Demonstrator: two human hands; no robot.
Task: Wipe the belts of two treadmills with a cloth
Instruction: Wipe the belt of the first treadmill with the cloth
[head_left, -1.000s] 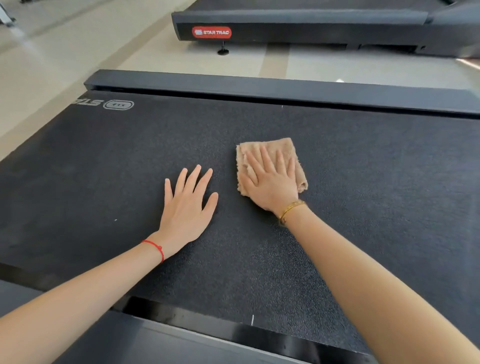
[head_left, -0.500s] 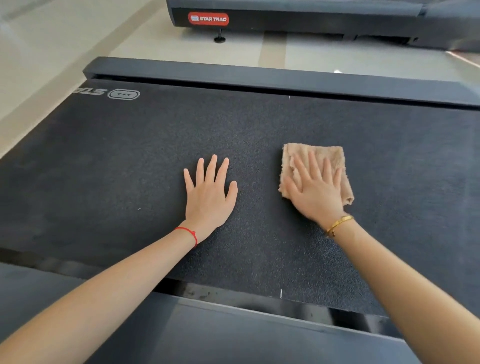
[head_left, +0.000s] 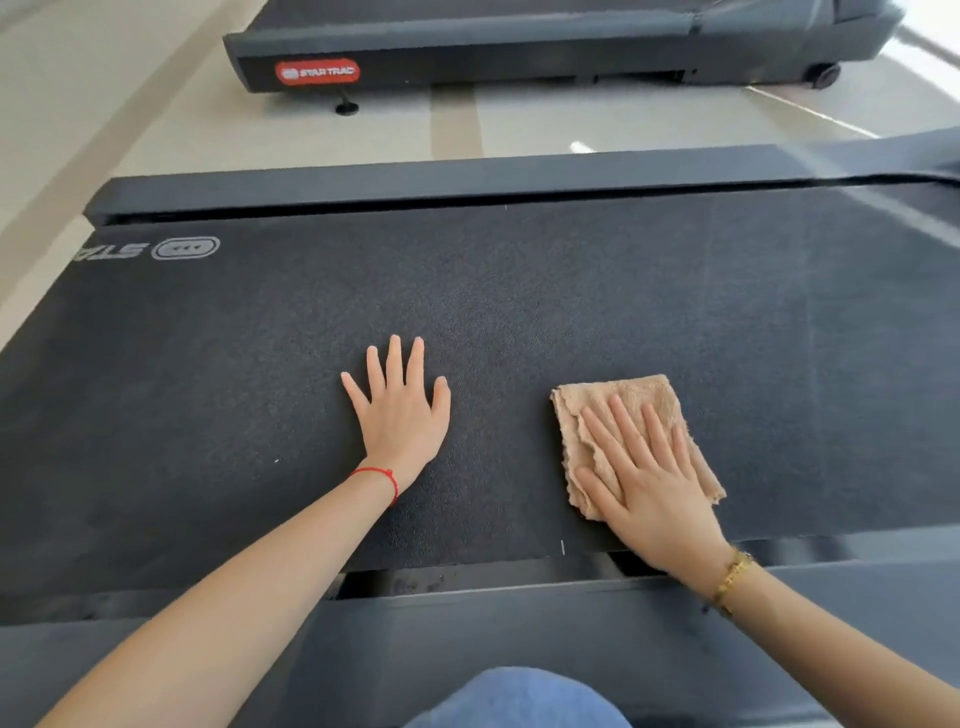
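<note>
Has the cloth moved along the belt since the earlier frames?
Yes. The cloth has slid rightward, away from the belt logo, and toward the belt's near edge.

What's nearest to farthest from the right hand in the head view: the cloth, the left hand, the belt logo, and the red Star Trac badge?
1. Cloth, under the right hand.
2. Left hand, flat on the belt to its left.
3. Belt logo, far left on the belt.
4. Red badge, on the other treadmill beyond.

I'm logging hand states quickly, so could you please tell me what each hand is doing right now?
Left hand: open, flat on the belt, holding nothing.
Right hand: open, straight fingers pressing the cloth onto the belt.
</note>
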